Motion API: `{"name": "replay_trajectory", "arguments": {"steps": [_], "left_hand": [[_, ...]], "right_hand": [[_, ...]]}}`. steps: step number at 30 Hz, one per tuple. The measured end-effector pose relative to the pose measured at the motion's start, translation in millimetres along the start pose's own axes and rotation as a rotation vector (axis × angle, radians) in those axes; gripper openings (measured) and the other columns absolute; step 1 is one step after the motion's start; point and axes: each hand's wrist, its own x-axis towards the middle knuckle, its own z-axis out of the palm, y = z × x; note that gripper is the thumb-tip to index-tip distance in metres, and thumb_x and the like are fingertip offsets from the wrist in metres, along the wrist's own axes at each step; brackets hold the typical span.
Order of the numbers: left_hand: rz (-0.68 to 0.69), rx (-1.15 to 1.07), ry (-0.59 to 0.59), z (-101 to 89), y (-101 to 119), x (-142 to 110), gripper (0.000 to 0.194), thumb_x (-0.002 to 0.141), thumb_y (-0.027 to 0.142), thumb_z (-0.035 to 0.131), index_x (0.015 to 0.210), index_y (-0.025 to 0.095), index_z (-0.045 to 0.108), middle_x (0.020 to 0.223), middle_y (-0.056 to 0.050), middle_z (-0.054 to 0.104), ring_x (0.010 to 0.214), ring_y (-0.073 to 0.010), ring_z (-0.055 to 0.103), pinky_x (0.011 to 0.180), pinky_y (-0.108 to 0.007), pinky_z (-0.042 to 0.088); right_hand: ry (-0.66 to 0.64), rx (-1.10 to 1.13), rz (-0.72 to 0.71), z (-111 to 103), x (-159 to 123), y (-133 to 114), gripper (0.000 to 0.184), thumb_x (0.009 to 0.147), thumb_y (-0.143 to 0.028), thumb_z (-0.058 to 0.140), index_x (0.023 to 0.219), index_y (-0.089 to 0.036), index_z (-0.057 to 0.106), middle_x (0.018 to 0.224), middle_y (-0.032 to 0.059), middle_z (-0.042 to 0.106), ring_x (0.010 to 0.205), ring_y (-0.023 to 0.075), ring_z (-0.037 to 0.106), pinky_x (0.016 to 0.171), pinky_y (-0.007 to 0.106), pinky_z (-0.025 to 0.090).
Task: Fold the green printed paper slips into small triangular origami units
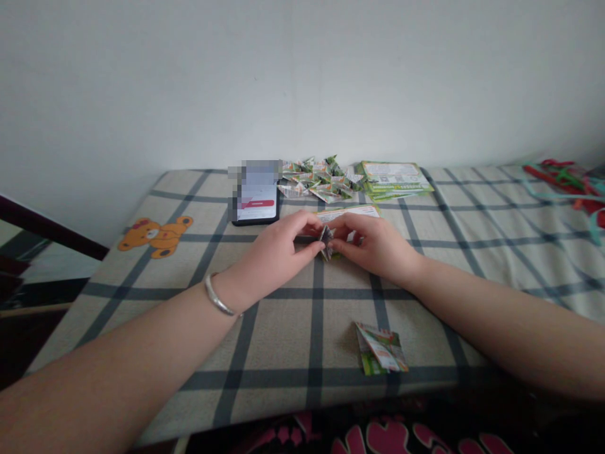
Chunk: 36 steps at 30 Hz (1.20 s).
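Note:
Between my fingertips, above the middle of the table, is a small folded piece of printed paper (326, 243). My left hand (293, 243) pinches its left side, and my right hand (373, 243) pinches its right side. Part of the paper is hidden behind the fingers. Just behind my hands lies a flat printed paper sheet (352, 213), partly covered by them. Nearer the front edge, below my right hand, rests another folded paper piece (380, 349), green and white with a diagonal flap.
A checked cloth (278, 321) covers the table. Along the wall sit a phone (258, 192), a heap of folded paper pieces (321, 178) and a stack of printed sheets (394, 178). A bear cutout (155, 236) lies left; coloured ribbons (567, 186) lie far right.

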Motion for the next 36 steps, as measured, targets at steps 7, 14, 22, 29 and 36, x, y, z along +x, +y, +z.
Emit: {"name": "replay_trajectory", "arguments": {"steps": [7,14,22,29,36], "left_hand": [[-0.002,0.023,-0.050,-3.5,-5,2,0.016,0.084,0.013,0.065,0.098,0.019,0.062,0.097,0.001,0.069,0.093,-0.0126,0.066,0.088,-0.028,0.054],[0.063,0.088,-0.104,-10.9,-9,3,0.017,0.082,0.011,0.066,0.096,0.020,0.067,0.099,0.001,0.072,0.093,-0.0137,0.067,0.086,-0.028,0.052],[0.161,0.157,-0.133,-13.2,-17,3,0.012,0.085,0.015,0.067,0.095,0.020,0.070,0.103,0.000,0.073,0.098,-0.0146,0.067,0.092,-0.031,0.052],[0.303,0.291,-0.209,-14.3,-20,2,0.014,0.091,0.017,0.060,0.098,0.019,0.072,0.110,-0.003,0.072,0.103,-0.0146,0.067,0.095,-0.029,0.052],[0.332,0.354,-0.253,-15.4,-12,3,0.021,0.093,0.015,0.054,0.099,0.018,0.074,0.113,-0.005,0.071,0.105,-0.0179,0.066,0.096,-0.035,0.053]], "right_hand": [[0.020,-0.025,0.025,-4,2,3,0.020,0.085,-0.025,0.065,0.102,-0.021,0.075,0.078,0.0002,0.072,0.065,0.0106,0.059,0.060,0.023,0.042],[-0.014,0.116,0.025,-6,6,7,0.012,0.082,-0.020,0.068,0.086,-0.021,0.079,0.077,0.0003,0.076,0.062,0.0105,0.062,0.055,0.021,0.042],[-0.101,-0.009,-0.132,-13,6,12,0.017,0.089,-0.022,0.063,0.097,-0.022,0.077,0.086,0.0017,0.076,0.072,0.0118,0.065,0.063,0.023,0.046],[-0.091,-0.180,-0.318,-15,4,18,0.015,0.090,-0.023,0.063,0.097,-0.020,0.076,0.090,0.0057,0.075,0.083,0.0160,0.066,0.077,0.029,0.049],[-0.111,-0.250,-0.347,-16,2,16,0.017,0.092,-0.023,0.060,0.097,-0.022,0.076,0.099,0.0051,0.073,0.088,0.0166,0.065,0.082,0.032,0.049]]}}
